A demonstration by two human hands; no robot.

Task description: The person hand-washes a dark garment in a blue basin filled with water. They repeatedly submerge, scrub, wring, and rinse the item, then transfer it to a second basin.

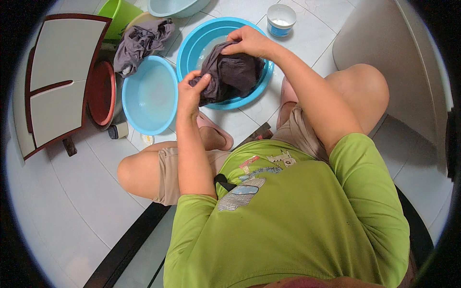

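A wet, dark purple-grey garment is stretched between my two hands over a large blue plastic basin. My left hand pinches the cloth at its near left end, thumb on top. At the far edge of the fabric, my right hand grips a fold between thumb and fingers. Part of the garment hangs down into the basin, and some water shows beyond it. How deep the cloth reaches is hidden.
A second blue basin holds cloudy water. Left of it, a greyish-purple cloth lies heaped near a green bucket. A red basin stands beside a cabinet. A white tub sits at the back right.
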